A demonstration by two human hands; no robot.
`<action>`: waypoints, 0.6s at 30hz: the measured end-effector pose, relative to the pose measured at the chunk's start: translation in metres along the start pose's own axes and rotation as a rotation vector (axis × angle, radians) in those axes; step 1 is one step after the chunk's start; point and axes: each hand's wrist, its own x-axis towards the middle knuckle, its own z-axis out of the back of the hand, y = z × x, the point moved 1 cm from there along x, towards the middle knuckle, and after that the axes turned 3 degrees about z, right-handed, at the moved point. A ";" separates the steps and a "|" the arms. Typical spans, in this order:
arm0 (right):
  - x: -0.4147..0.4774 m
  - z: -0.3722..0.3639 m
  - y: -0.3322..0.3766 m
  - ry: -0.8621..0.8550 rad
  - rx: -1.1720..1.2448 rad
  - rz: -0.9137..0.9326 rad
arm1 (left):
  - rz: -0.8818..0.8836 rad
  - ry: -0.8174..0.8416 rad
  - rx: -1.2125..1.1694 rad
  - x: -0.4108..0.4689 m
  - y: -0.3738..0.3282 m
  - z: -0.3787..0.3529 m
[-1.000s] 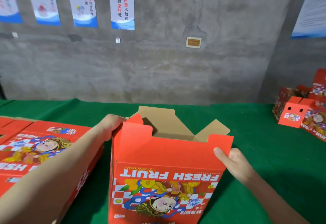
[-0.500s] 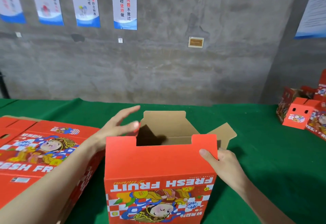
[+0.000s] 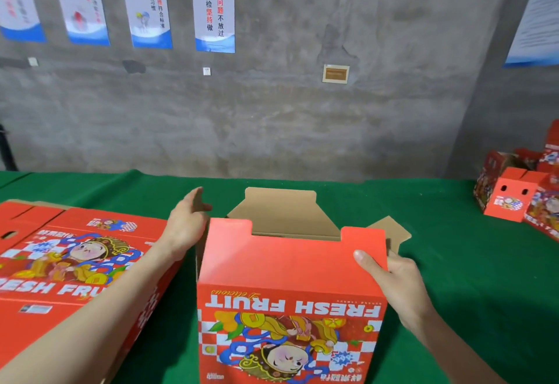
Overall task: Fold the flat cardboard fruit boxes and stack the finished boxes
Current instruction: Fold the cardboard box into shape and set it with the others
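A green-clothed table [image 3: 447,268] runs the full width of the scene. On its near left lies a stack of flat boxes [image 3: 75,265], red, printed side up. In the near middle an open box [image 3: 290,296] stands upright, print upside down, top flaps raised. At the far right, finished boxes [image 3: 511,199] sit close together.

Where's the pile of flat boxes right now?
Head view, left side: the flat boxes lie on the green table, just left of the upright open box.
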 end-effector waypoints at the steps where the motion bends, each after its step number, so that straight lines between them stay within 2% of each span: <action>1: -0.001 -0.001 0.000 -0.039 -0.009 0.000 | 0.018 -0.056 -0.023 0.001 0.003 0.000; 3: -0.001 -0.004 0.000 -0.071 -0.079 0.005 | -0.002 -0.109 0.009 0.000 0.005 -0.002; 7: 0.001 -0.006 -0.001 -0.050 -0.249 -0.055 | -0.080 -0.084 0.100 -0.007 0.002 -0.010; 11: 0.000 -0.008 -0.002 -0.044 -0.447 -0.027 | -0.093 -0.083 0.107 -0.007 0.002 -0.012; 18: 0.007 -0.006 0.010 0.171 -0.622 0.071 | -0.039 -0.101 -0.117 -0.014 0.009 -0.005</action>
